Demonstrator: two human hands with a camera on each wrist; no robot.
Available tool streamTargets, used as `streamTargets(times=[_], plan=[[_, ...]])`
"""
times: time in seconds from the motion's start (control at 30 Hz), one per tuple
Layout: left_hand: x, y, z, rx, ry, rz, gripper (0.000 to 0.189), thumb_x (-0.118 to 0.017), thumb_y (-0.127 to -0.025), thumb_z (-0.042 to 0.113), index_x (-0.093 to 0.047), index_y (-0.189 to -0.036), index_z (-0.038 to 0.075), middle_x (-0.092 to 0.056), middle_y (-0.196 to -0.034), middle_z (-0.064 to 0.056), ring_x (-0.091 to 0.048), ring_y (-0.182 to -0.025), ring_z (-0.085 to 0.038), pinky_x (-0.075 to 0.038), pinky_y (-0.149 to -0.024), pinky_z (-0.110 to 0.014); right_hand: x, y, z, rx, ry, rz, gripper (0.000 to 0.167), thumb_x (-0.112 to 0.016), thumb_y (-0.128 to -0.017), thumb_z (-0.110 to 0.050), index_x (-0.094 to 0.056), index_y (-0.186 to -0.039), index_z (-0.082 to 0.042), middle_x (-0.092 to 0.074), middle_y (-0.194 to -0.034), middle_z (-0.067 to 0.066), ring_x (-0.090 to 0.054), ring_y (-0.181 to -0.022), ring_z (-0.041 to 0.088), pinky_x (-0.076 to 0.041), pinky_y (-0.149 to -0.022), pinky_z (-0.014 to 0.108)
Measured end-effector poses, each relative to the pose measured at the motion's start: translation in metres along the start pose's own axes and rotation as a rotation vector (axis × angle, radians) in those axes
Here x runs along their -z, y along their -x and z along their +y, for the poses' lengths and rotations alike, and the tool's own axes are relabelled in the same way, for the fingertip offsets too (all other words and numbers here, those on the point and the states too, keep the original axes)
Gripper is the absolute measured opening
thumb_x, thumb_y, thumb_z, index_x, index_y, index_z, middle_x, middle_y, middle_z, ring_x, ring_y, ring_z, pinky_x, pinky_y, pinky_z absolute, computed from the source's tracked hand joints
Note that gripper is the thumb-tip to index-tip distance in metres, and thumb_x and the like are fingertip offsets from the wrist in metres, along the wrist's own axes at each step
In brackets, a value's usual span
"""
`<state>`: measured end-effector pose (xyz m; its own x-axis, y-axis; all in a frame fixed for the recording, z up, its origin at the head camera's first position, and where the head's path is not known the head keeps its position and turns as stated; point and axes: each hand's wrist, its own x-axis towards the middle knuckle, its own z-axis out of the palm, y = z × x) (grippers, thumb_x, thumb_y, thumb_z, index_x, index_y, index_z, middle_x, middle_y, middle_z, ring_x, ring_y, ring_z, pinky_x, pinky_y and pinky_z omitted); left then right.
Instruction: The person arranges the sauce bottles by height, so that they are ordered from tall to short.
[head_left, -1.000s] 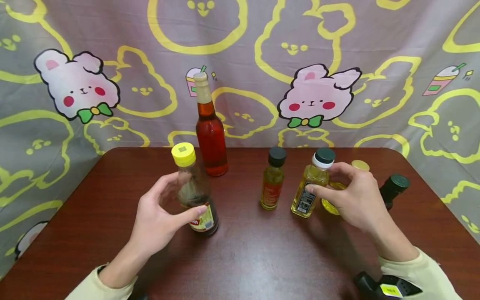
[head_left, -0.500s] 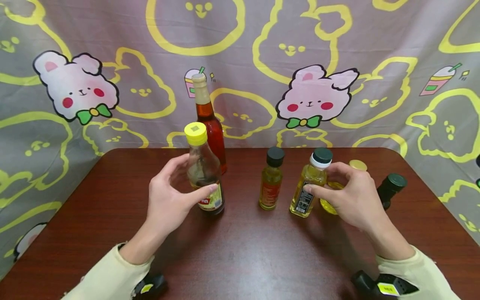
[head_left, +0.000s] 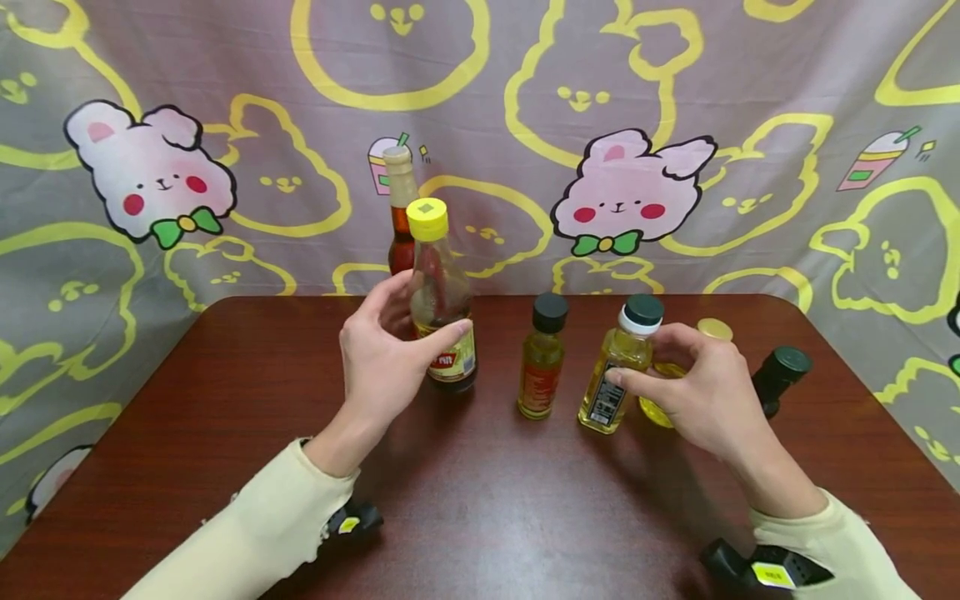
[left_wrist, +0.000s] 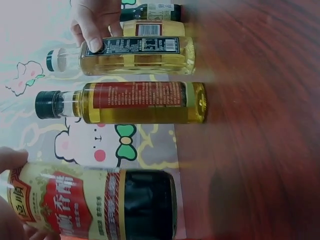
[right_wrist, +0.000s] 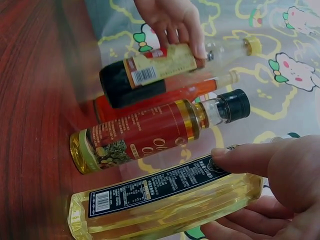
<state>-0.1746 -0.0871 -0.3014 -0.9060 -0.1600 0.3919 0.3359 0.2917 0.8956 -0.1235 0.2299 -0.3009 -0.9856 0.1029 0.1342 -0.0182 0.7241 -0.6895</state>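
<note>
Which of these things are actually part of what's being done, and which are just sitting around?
Seemingly part of the job:
yellow-capped bottle, held by the left hand
white-collared bottle, held by the right hand

Apparently just standing about, in neither hand:
red-labelled bottle
red bottle
gold-capped bottle
dark bottle at far right
patterned cloth behind

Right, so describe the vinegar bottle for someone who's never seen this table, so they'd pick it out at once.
At the reddish-brown table, find the person's left hand. It grips the vinegar bottle, which partly hides the tall bottle of red liquid behind. Only the vinegar bottle pairs a bright yellow cap with a cream-and-red label.
</note>
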Motion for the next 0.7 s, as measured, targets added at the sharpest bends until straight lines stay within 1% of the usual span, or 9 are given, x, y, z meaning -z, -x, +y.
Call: streamTargets(times=[0.17, 0.27, 0.47, 0.57, 0.7], plan=[[-0.018, -0.004, 0.003, 0.029, 0.001, 0.048, 0.073, -0.100, -0.074, 0.029, -0.067, -0.138, 0.018, -0.076, -0.128, 0.000, -0.072, -0.113, -0.013, -0.059, -0.098, -0.033, 0.000, 0.000, 0.001, 0.002, 0.001, 0.002, 0.057, -0.088, -0.087, -0.044, -0.071, -0.129, -0.009, -0.073, -0.127, 0.019, -0.070, -0.117, 0.040, -0.060, -0.079, 0.029], [-0.029, -0.005, 0.003, 0.033, -0.005, 0.076, 0.072, -0.099, -0.074, 0.034, -0.068, -0.137, 0.018, -0.075, -0.129, 0.001, -0.072, -0.114, -0.015, -0.059, -0.100, -0.036, 0.000, 0.000, 0.000, 0.005, 0.002, 0.002, 0.057, -0.088, -0.088, -0.044, -0.071, -0.129, -0.009, -0.073, -0.127, 0.019, -0.070, -0.117, 0.040, -0.061, -0.080, 0.030], [-0.052, -0.006, 0.001, 0.011, -0.011, 0.121, 0.071, -0.098, -0.076, 0.037, -0.068, -0.138, 0.019, -0.075, -0.133, 0.004, -0.071, -0.116, -0.014, -0.059, -0.101, -0.037, 0.000, 0.000, 0.000, 0.008, 0.002, 0.000, 0.058, -0.087, -0.088, -0.044, -0.070, -0.129, -0.009, -0.073, -0.127, 0.019, -0.070, -0.117, 0.040, -0.063, -0.081, 0.036], [-0.062, -0.008, 0.000, 0.009, -0.024, 0.136, 0.071, -0.098, -0.076, 0.038, -0.068, -0.138, 0.020, -0.075, -0.132, 0.004, -0.070, -0.114, -0.014, -0.059, -0.099, -0.037, 0.000, 0.000, 0.000, 0.013, 0.006, 0.001, 0.057, -0.087, -0.087, -0.045, -0.070, -0.128, -0.008, -0.073, -0.126, 0.019, -0.070, -0.116, 0.039, -0.063, -0.081, 0.035], [-0.075, -0.013, -0.001, 0.030, -0.029, 0.159, 0.071, -0.097, -0.076, 0.037, -0.068, -0.139, 0.019, -0.076, -0.129, 0.002, -0.070, -0.113, -0.016, -0.059, -0.098, -0.038, 0.001, 0.000, 0.001, 0.018, 0.011, 0.003, 0.057, -0.087, -0.087, -0.045, -0.071, -0.127, -0.008, -0.073, -0.126, 0.019, -0.070, -0.116, 0.039, -0.061, -0.080, 0.031]])
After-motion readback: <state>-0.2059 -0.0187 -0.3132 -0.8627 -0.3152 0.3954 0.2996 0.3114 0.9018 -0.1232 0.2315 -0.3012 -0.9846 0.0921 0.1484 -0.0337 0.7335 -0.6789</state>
